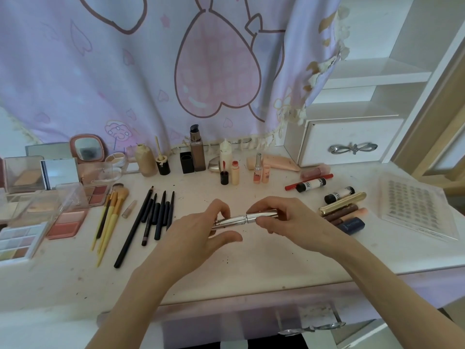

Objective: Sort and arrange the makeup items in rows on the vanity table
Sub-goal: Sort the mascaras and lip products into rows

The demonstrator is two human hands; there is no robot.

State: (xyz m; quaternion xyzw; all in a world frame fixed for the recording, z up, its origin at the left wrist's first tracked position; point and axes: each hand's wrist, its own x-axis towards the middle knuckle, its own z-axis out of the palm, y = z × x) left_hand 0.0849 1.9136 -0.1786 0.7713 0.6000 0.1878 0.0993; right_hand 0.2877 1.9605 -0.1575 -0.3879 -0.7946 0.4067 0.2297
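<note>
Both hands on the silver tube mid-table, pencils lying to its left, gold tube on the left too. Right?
Not quite. The head view shows the gold tube lying to the right of the silver tube, among the lipsticks. The rest holds: left hand and right hand both grip the silver tube, and the pencils lie to its left.
</note>
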